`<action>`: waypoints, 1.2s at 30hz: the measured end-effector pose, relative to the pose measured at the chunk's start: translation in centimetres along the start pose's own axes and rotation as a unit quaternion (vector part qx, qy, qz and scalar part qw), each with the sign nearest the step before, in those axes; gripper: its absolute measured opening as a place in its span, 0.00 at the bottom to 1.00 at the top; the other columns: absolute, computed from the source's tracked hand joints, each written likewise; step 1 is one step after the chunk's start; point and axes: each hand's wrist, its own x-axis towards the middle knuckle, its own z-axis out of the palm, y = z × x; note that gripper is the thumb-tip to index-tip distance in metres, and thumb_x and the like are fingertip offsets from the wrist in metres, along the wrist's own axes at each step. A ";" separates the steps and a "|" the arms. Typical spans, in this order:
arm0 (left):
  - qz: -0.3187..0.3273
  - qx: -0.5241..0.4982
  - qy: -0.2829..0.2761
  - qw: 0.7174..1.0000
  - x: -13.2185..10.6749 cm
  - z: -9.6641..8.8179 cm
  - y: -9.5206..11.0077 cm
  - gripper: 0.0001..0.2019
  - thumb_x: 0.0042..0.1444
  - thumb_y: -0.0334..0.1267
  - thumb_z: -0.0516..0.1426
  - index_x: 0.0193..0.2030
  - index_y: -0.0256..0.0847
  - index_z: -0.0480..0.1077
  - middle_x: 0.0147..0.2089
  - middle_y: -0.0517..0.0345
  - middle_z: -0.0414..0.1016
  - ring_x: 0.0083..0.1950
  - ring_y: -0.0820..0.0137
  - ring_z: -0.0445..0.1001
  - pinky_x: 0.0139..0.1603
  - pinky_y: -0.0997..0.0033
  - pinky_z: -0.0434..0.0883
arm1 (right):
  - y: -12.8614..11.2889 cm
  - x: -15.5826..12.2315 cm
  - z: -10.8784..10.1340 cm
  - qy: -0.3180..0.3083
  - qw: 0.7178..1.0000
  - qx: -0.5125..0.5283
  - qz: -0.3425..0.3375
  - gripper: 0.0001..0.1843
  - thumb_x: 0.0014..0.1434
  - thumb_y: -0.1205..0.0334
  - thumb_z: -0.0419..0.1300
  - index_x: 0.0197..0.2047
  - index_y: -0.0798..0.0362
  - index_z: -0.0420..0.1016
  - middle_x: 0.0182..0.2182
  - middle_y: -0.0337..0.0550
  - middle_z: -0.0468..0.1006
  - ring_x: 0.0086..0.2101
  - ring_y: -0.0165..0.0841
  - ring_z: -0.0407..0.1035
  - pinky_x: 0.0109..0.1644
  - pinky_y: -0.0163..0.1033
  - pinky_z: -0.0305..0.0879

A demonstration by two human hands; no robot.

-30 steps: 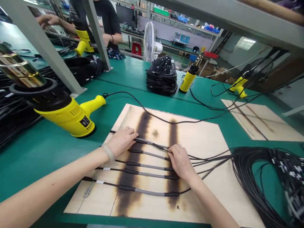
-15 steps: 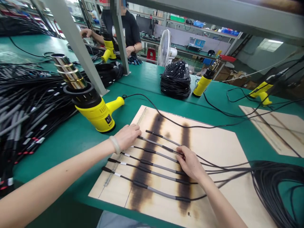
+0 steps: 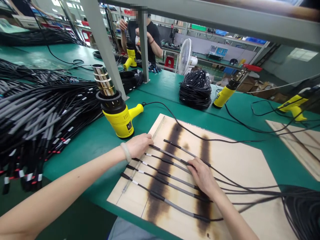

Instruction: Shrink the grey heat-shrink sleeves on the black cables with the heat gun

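Observation:
Several black cables [image 3: 180, 192] with grey sleeves, black tubing pieces and white labels lie side by side on a scorched wooden board [image 3: 232, 156]. My left hand [image 3: 141, 145] is closed, pinching the left end of one cable near the board's left edge. Further along that same cable, my right hand [image 3: 202, 175] grips it by the black piece at the right end of its grey sleeve. Its fingers cover part of the neighbouring cables. The farthest cable [image 3: 185, 150] lies untouched beyond my hands. A yellow heat gun [image 3: 117, 116] stands nozzle-up just beyond my left hand.
A cable heap [image 3: 50, 113] covers the left of the green table [image 3: 160, 90]. A heat gun cord [image 3: 180, 125] crosses the board. A cable coil [image 3: 302, 210] lies at right, a bundle [image 3: 195, 89] behind. A metal post [image 3: 105, 50] rises at left; a co-worker [image 3: 153, 36] is opposite.
The view has swung left, so things appear further right. Both my hands and the held cable have shifted slightly left over the board. The co-worker's hands have risen.

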 end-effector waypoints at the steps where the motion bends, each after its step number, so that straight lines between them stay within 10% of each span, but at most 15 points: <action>1: 0.000 -0.008 -0.002 1.000 -0.1 0.0 0.0 0.13 0.54 0.23 0.48 0.38 0.37 0.72 0.37 0.51 0.68 0.39 0.66 0.69 0.38 0.70 0.66 | 0.0 -0.2 0.0 -0.001 1.000 0.001 0.001 0.09 0.64 0.67 0.48 0.41 0.54 0.69 0.33 0.44 0.70 0.34 0.34 0.69 0.39 0.38 0.67; 36: 0.027 -0.045 0.001 0.999 -0.9 0.3 -0.6 0.17 0.58 0.25 0.46 0.40 0.41 0.76 0.34 0.54 0.67 0.37 0.69 0.67 0.38 0.73 0.63 | 2.7 -3.2 -0.9 0.019 1.000 -0.003 0.012 0.10 0.65 0.66 0.45 0.44 0.52 0.67 0.35 0.45 0.69 0.37 0.35 0.69 0.42 0.42 0.69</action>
